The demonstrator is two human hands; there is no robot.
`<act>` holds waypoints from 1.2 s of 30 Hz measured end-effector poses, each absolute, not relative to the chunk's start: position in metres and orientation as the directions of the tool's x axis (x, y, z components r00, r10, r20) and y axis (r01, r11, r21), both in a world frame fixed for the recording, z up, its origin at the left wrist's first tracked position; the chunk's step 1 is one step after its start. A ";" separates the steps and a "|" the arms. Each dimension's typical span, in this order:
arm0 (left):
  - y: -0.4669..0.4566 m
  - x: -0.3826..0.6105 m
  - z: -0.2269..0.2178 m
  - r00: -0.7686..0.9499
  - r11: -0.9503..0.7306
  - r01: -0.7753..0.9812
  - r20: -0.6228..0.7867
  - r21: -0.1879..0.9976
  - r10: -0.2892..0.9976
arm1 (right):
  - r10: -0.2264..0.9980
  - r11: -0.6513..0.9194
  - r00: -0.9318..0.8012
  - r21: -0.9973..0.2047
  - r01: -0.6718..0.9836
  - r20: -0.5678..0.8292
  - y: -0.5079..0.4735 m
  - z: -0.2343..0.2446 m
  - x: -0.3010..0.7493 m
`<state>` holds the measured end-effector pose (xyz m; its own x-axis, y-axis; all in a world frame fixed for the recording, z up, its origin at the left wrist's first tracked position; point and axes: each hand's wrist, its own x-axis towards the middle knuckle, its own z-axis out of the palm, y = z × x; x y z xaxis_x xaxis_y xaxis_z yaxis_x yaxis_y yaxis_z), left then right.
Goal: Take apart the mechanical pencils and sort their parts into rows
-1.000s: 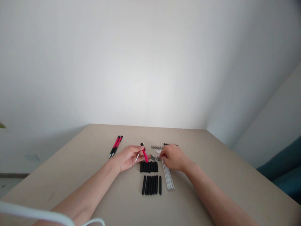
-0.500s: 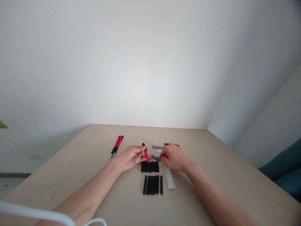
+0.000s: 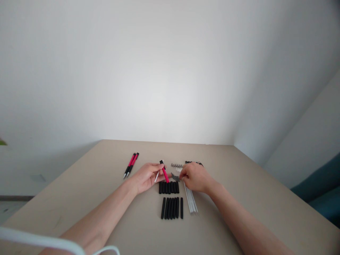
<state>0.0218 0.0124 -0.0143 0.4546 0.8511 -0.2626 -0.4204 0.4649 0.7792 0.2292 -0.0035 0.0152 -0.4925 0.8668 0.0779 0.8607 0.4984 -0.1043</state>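
Note:
My left hand (image 3: 146,177) is closed on a red pen barrel with a black end (image 3: 164,171) and a thin white refill (image 3: 156,176), held just above the table. My right hand (image 3: 195,176) rests knuckles up over a cluster of small metal springs (image 3: 174,176), its fingertips pinched at them; whether one is between the fingers is hidden. Below the hands lie two rows of black pen parts (image 3: 171,207) and a bundle of white refills (image 3: 191,201).
Two finished red and black pens (image 3: 131,164) lie at the far left of the beige table (image 3: 106,184). More springs and small black parts (image 3: 190,163) sit beyond my right hand. A white wall rises behind the table's far edge.
Both hands have hardly moved. The red barrel in my left hand has tilted slightly and my right fingertips have shifted a little among the springs.

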 end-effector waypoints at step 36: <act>0.012 0.022 -0.014 0.457 0.460 -0.409 -0.260 0.788 0.851 | 0.858 0.514 -0.502 -0.184 0.838 0.108 -0.005 0.017 0.231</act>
